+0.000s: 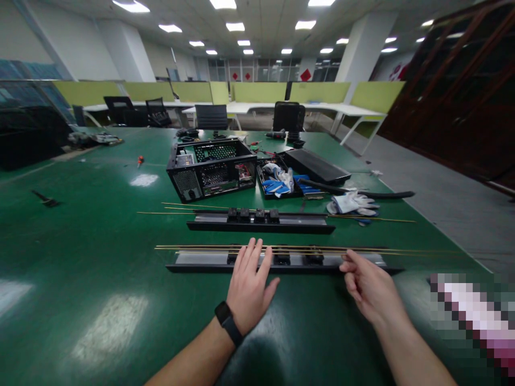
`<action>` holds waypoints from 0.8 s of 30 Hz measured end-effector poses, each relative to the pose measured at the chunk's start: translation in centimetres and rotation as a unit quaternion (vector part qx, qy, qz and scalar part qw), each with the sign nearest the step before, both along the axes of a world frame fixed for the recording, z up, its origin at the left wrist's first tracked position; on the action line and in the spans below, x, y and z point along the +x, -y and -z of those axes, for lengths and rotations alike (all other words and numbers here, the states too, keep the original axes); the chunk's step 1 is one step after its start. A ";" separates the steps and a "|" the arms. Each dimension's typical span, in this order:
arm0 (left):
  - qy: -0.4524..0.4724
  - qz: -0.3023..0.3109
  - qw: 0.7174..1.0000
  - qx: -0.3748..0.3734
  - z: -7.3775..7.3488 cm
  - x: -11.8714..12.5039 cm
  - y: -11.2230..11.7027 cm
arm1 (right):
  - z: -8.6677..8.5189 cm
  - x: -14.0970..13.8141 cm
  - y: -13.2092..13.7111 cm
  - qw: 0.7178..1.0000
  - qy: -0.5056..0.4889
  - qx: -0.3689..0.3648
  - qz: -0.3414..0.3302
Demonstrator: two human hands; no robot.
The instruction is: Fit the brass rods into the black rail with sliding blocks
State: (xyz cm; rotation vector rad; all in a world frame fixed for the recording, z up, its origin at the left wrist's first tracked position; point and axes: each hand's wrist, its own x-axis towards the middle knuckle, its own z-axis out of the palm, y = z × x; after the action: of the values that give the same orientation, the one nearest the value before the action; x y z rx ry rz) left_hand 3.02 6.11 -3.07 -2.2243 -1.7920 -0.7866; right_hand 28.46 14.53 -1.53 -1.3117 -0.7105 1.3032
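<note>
My left hand (249,284), wearing a black watch (228,321), is open, its fingers stretched over the nearer long black rail (209,259). Its fingertips lie at thin brass-coloured rods (193,247) that run lengthwise above this rail. Toward the rail's right end, my right hand (366,284) has its fingers curled, with thumb and index finger closed at the rods; the exact contact is hard to see. Black blocks (314,255) sit in the rail's light channel, partly hidden by my left hand. Behind lies a second black rail (261,226) with several black blocks and more thin rods (386,219).
On the green table (100,230) stand an open black computer case (217,177) and a tray (281,195) holding gloves. A black panel (317,165), a black tube (386,194) and work gloves (352,203) lie to the right. A pixelated patch (478,316) covers the right edge.
</note>
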 end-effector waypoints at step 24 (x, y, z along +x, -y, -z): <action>-0.006 0.014 1.000 0.009 0.1 0.0 0.1 | 0.0 -0.5 0.4 0.997 0.044 -0.011 -0.057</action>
State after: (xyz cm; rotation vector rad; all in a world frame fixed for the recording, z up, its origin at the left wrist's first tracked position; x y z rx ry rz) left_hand 3.05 6.03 -3.21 -2.2421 -1.7444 -0.7895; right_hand 27.92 14.11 -1.54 -1.3682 -0.8451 1.3542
